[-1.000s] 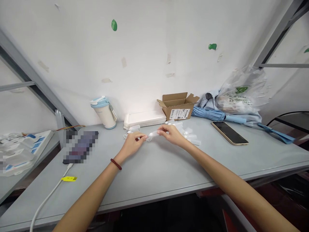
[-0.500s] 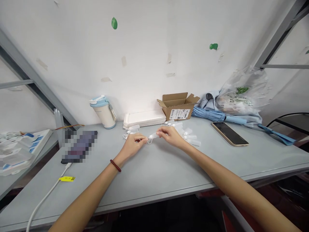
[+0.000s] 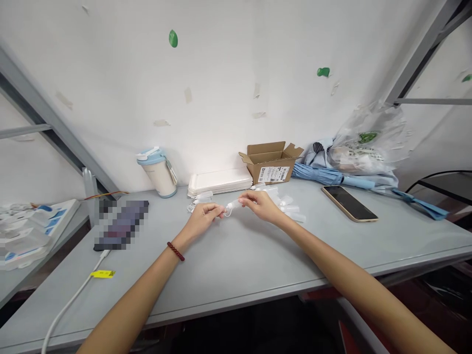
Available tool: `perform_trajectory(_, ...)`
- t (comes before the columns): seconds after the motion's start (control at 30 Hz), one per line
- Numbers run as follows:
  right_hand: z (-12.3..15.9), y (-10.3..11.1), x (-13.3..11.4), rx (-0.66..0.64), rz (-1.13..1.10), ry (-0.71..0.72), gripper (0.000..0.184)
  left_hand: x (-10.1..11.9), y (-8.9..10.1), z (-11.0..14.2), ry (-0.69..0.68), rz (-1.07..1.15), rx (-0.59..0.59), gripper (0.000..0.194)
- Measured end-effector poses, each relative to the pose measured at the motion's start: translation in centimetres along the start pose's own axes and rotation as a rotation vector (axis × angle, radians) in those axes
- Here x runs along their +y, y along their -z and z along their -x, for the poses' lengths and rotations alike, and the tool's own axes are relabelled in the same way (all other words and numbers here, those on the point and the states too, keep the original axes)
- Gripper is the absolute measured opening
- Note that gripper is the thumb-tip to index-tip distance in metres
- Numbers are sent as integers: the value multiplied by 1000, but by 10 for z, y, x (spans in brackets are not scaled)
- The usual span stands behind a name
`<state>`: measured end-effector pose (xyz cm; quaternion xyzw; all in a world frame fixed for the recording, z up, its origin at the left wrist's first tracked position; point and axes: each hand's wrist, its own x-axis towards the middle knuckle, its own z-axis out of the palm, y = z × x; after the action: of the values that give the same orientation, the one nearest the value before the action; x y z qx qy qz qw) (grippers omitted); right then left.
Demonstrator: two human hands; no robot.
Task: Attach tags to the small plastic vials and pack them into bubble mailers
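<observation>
My right hand (image 3: 260, 204) pinches the small translucent white plastic bottle (image 3: 233, 204) by its body above the flat grey worktop (image 3: 236, 265), likely steadying it. My left hand (image 3: 201, 220) pinches its narrow tip, leaving the thin white loop (image 3: 228, 215) free (hanging just below).

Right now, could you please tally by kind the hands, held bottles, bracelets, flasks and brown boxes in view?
Left hand and right hand: 2
Held bottle: 1
Bracelet: 1
Flask: 1
Brown box: 1
Total: 6
</observation>
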<state>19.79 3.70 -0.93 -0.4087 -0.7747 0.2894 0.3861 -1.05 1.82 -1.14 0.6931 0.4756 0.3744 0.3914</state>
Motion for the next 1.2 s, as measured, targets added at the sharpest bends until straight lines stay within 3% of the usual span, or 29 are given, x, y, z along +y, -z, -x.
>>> perform_trajectory(0.13,0,0,0,19,-8,-22,19,-2,4,-3,63,58,38,38)
perform_trajectory(0.47,1,-6,1,45,41,31,17,3,5,-1,47,14,42,27)
perform_trajectory(0.6,-1,-1,7,155,122,117,15,-5,20,-8,97,90,175,28)
perform_trajectory(0.77,-12,22,35,323,364,187,13,-22,50,-15,128,130,361,29)
perform_trajectory(0.97,-18,51,66,313,615,2,21,-39,72,-17,239,26,341,30)
perform_trajectory(1.2,-17,65,68,180,705,-223,25,-61,75,-21,259,-12,297,31)
